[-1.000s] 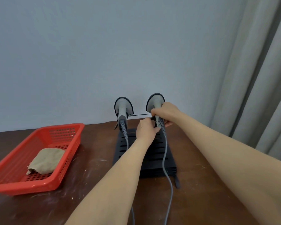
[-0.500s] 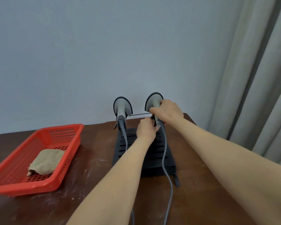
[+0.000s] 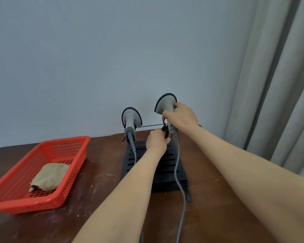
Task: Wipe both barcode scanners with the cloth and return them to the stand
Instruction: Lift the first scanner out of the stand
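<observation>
Now your right hand [image 3: 182, 118] is wrapped around the right grey plastic barcode scanner [image 3: 165, 105], lifted above the black slotted stand [image 3: 165, 165] your left hand [image 3: 156, 142] pinches; next, fetch the beige cloth [image 3: 50, 178] from the red mesh basket [image 3: 69, 144]
</observation>
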Demonstrator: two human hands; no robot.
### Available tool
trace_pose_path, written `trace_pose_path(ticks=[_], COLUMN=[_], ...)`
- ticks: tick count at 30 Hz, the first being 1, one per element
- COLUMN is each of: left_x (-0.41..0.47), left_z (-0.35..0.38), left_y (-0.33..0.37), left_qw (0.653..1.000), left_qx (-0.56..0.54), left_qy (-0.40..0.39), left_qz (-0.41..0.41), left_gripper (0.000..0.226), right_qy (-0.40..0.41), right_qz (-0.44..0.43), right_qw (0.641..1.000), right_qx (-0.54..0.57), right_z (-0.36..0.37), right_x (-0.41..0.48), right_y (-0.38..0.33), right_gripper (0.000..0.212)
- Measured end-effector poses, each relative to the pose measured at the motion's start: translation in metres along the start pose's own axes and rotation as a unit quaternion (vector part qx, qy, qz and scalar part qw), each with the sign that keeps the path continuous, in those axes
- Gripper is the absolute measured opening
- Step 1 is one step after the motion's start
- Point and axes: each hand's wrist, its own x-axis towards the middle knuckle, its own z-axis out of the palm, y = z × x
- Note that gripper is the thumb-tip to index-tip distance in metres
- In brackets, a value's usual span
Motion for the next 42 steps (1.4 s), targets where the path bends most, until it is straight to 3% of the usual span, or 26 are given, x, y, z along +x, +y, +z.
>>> trace_pose_path(ticks=[4,9,11,14,17,20,25,27,31,38,42], left_x=[0.003,0.003,-0.002,-0.011,-0.02,-0.033,-0.059,-0.068,-0.085,-0.086,-0.095], left_z=[-0.006,-0.022,-0.033,-0.062,-0.094,-0.121,-0.154,-0.16,-0.152,-0.13,-0.119], left_y=[0.003,0.008,0.013,0.021,0.019,0.007,-0.015,-0.02,-0.019,-0.002,0.0], left_qw=[1.0,0.994,0.989,0.991,0.999,0.992,0.942,0.921,0.909,0.832,0.803], left_qx=[0.018,0.095,0.137,0.129,0.035,-0.126,-0.307,-0.371,-0.388,-0.533,-0.577], left_qy=[-0.007,-0.053,-0.051,-0.04,-0.023,0.017,0.119,0.072,-0.085,-0.08,-0.078], left_qz=[-0.009,-0.016,0.012,0.027,0.009,-0.027,-0.065,-0.097,-0.124,-0.134,-0.125], left_gripper=[0.028,0.073,0.069,0.045,0.014,0.022,0.017,0.024,0.053,0.048,0.028], right_qy=[-0.008,-0.012,-0.012,-0.034,-0.068,-0.099,-0.16,-0.179,-0.192,-0.233,-0.266], right_qz=[-0.019,-0.019,-0.011,-0.001,-0.001,-0.013,-0.038,-0.042,-0.048,-0.057,-0.061], right_qw=[1.0,0.995,0.991,0.981,0.96,0.944,0.928,0.925,0.912,0.885,0.876], right_qx=[0.023,0.098,0.133,0.19,0.27,0.315,0.333,0.333,0.36,0.399,0.397], right_z=[-0.012,-0.019,-0.019,-0.018,-0.021,-0.025,-0.026,-0.025,-0.022,-0.017,-0.016], right_x=[-0.003,-0.009,-0.011,-0.016,-0.026,-0.042,-0.061,-0.067,-0.081,-0.095,-0.092], right_y=[-0.007,-0.009,-0.009,-0.011,-0.015,-0.022,-0.024,-0.024,-0.024,-0.017,-0.005], right_gripper=[0.04,0.036,0.042,0.045,0.036,0.025,0.021,0.024,0.032,0.043,0.047])
